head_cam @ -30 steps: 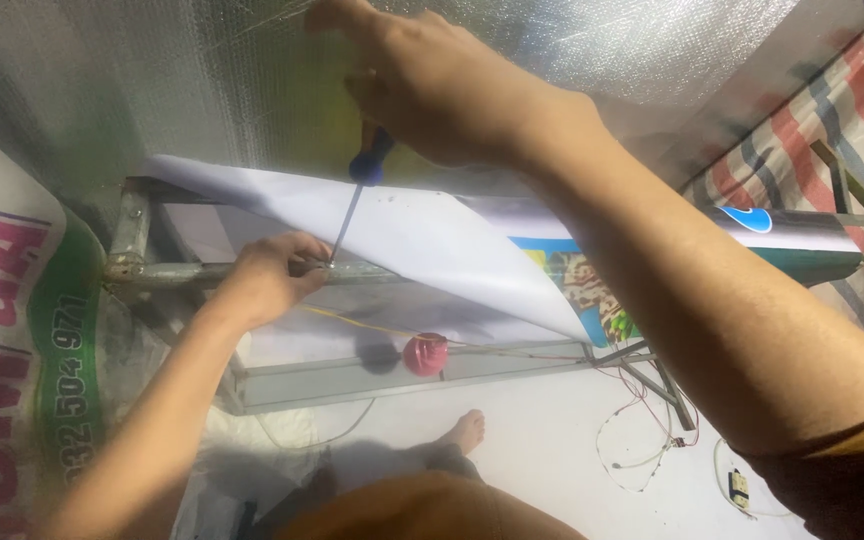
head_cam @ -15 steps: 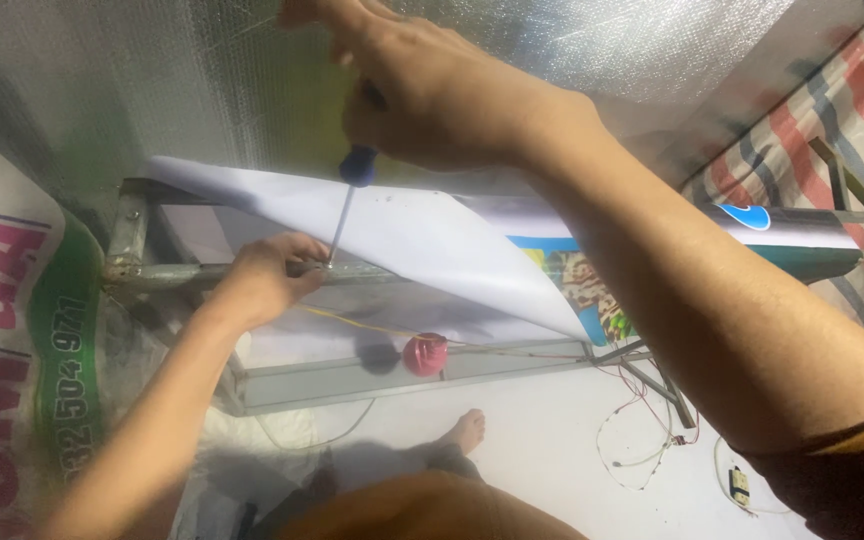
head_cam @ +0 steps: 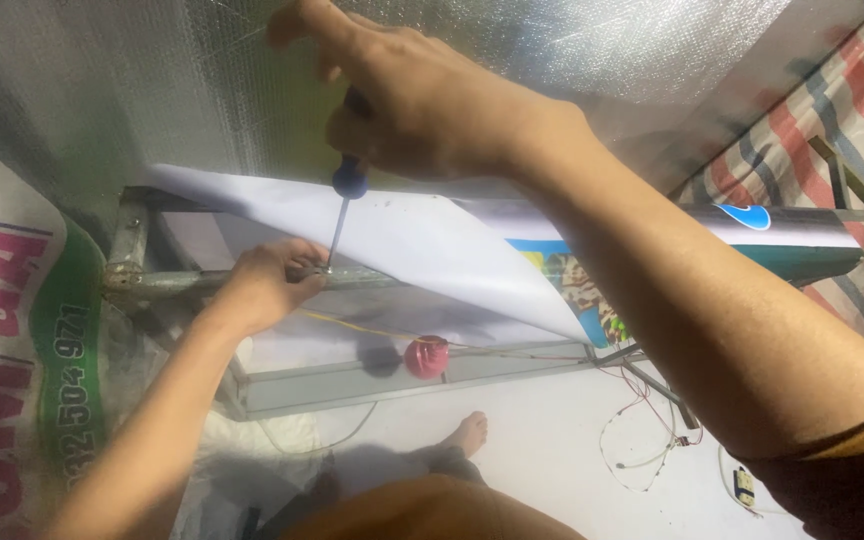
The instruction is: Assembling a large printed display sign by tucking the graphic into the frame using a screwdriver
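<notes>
My right hand is at the top of the view, closed around the blue handle of a screwdriver. Its thin shaft points down, and the tip meets a grey metal bar of a frame. My left hand grips that bar right beside the tip, fingers pinched at the contact spot. A white printed sheet curls over the frame just behind the shaft.
Silver foil sheeting covers the back. A small red ball-shaped object hangs by a yellow wire near a lower metal rail. Loose wires lie on the white floor. A striped tarp is at right, a printed sack at left.
My right hand has shifted slightly around the screwdriver handle, more of the blue grip now showing below my palm. My left hand stays on the bar.
</notes>
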